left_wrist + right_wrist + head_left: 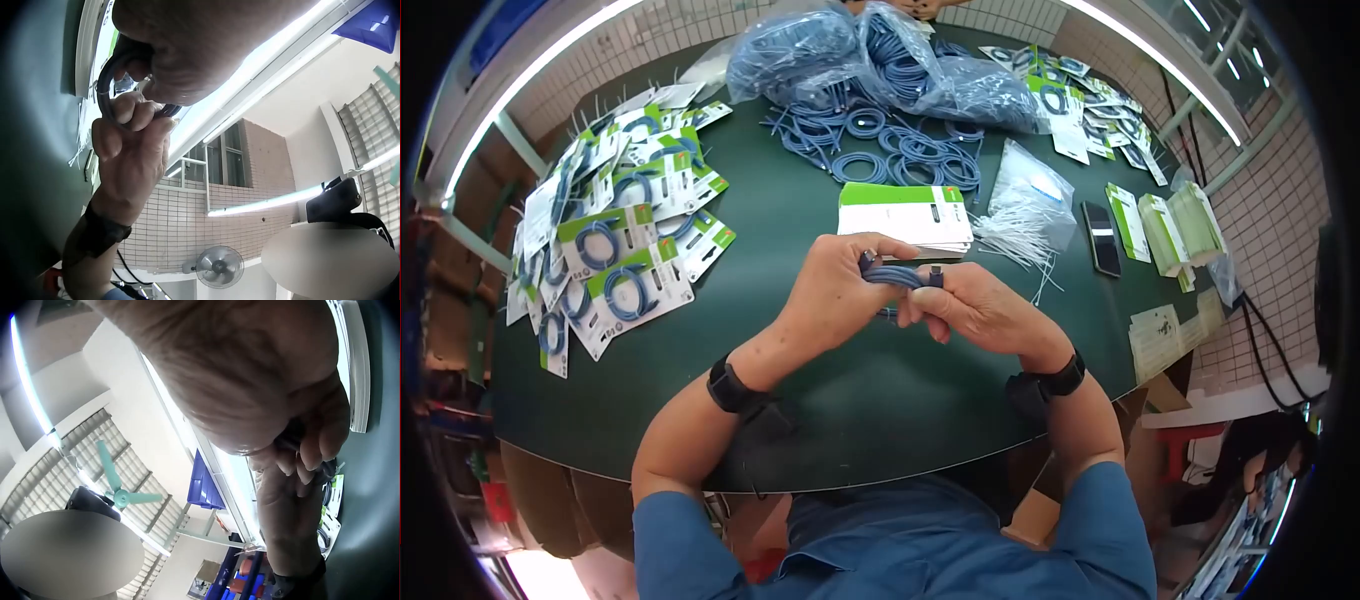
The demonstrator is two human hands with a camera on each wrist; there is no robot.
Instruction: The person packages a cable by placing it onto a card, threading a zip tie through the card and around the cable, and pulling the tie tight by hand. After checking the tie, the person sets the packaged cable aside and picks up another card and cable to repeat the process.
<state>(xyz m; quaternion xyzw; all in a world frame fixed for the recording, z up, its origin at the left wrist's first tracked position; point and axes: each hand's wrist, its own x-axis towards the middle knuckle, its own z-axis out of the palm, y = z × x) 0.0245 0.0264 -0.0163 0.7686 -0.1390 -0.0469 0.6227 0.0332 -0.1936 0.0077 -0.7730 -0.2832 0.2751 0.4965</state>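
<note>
Both hands hold a coiled blue-grey cable (pixel 894 274) with dark plugs at its ends, above the near middle of the table. My left hand (pixel 828 288) grips the coil's left side, one plug standing up by its thumb and forefinger. On the other side, my right hand (pixel 978 308) pinches the coil near the second plug. Seen from the left wrist, the coil (pixel 105 103) makes a ring with fingers of both hands through it. In the right wrist view the palm hides most of the cable. Just beyond the hands lies a stack of green-and-white cards (pixel 900 215).
Carded cables (pixel 635 190) are heaped at the left, with another pile (pixel 1090 105) at far right. Loose coils (pixel 900 150) and plastic bags of cables (pixel 800 50) lie at the back. White ties (pixel 1012 240), a phone (pixel 1103 238) and more cards (pixel 1165 235) lie rightward on the table (pixel 840 410).
</note>
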